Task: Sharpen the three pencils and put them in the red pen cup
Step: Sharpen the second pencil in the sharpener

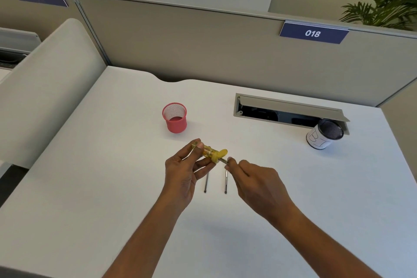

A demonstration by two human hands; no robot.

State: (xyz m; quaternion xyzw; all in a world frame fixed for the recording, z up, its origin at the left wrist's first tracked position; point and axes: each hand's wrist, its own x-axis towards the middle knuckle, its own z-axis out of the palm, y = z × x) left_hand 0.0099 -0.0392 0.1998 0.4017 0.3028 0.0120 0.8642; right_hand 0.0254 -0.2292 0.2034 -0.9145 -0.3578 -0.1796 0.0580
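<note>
My left hand (184, 171) grips a yellow see-through pencil sharpener (211, 153) above the white desk (112, 165). My right hand (252, 180) pinches a dark pencil (223, 160) whose tip sits in the sharpener's opening; most of that pencil is hidden by my fingers. Two more dark pencils lie side by side on the desk below my hands, one on the left (206, 183) and one on the right (225, 181). The red mesh pen cup (174, 117) stands upright behind the sharpener with nothing visible inside.
A black mesh cup wrapped in white paper (325, 134) stands at the back right, next to an open cable tray (288, 108) set into the desk. Beige partitions (203, 47) wall the desk at the back and left.
</note>
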